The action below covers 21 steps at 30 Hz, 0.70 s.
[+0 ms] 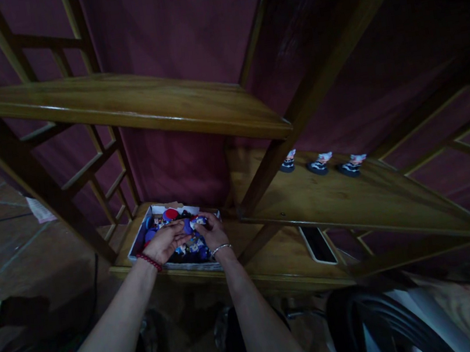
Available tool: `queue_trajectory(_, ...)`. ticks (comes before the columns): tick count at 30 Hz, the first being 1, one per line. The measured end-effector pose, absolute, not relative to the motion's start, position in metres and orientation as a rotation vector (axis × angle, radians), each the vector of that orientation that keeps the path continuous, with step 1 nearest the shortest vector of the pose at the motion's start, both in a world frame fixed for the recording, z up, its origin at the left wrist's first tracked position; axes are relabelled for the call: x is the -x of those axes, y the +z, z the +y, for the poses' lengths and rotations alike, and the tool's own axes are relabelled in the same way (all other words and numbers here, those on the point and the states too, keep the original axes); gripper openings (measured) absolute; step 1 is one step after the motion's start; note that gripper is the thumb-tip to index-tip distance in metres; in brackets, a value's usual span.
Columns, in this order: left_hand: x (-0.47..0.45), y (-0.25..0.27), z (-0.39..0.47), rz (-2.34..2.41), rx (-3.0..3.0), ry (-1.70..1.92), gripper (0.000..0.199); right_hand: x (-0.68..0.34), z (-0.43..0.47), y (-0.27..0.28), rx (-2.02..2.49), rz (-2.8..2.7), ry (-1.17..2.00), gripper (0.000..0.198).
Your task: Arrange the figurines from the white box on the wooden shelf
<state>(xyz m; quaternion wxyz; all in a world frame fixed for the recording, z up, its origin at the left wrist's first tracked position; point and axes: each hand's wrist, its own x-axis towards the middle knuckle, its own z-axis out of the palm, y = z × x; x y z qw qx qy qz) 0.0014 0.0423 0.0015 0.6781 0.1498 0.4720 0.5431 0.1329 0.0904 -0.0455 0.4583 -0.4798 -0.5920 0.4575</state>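
Observation:
A shallow white box [138, 242] full of small blue, red and white figurines rests on the lowest wooden shelf [274, 258]. Both my hands are over it. My left hand [165, 242], with a red bead bracelet at the wrist, has its fingers curled around a small figurine. My right hand [213, 231], wearing a silver bangle, pinches a small blue and white figurine [198, 222] between the two hands. Three similar figurines [320, 163] stand in a row on the middle shelf to the right.
A dark phone [317, 244] lies flat on the lowest shelf, right of the box. A wide wooden shelf [126, 101] hangs above my hands. Slanted wooden posts frame the shelves against a dark red wall. Tiled floor lies at left.

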Motion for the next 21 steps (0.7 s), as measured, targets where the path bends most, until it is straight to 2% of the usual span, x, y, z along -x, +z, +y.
queue_trajectory(21,0.0,0.003,0.041,1.053,-0.354,1.255,0.007,-0.131,0.085,-0.033,1.2,-1.445,1.164,0.031)
